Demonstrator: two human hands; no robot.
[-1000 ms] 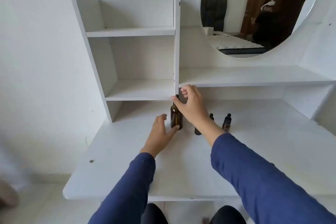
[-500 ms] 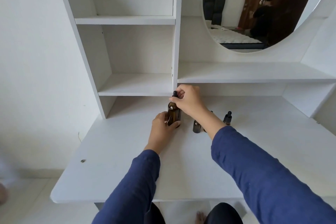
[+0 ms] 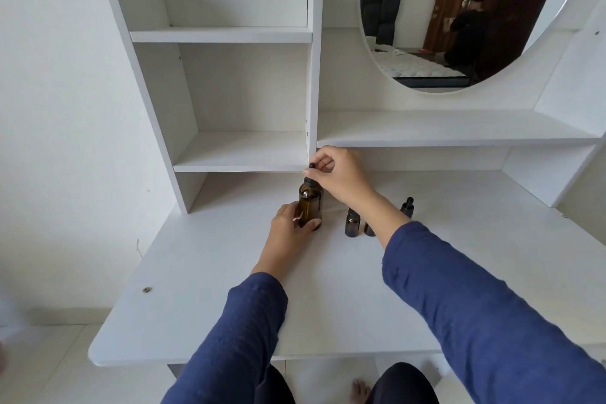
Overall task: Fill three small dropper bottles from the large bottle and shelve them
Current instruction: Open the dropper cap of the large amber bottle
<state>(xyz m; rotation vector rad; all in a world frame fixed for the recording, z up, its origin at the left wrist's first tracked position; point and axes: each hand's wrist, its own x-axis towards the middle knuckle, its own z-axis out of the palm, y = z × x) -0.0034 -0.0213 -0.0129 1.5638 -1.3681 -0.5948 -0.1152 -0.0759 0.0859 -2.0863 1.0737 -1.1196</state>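
The large bottle (image 3: 311, 203) stands on the desk (image 3: 213, 305), just before the upright board that parts the shelf unit (image 3: 242, 151) on the left from the long shelf (image 3: 459, 131) on the right. The left hand (image 3: 288, 233) holds its base from the left; the right hand (image 3: 337, 174) pinches its dropper top (image 3: 311, 166) from above. Three small bottles (image 3: 352, 223) stand to its right, the middle one partly behind the right forearm. A mirror (image 3: 426, 26) hangs above the long shelf

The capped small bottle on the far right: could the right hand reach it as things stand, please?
Probably yes, once freed: the right hand pinches the dropper top of the large bottle and must let go first. The capped small bottle stands in the open beside that forearm.
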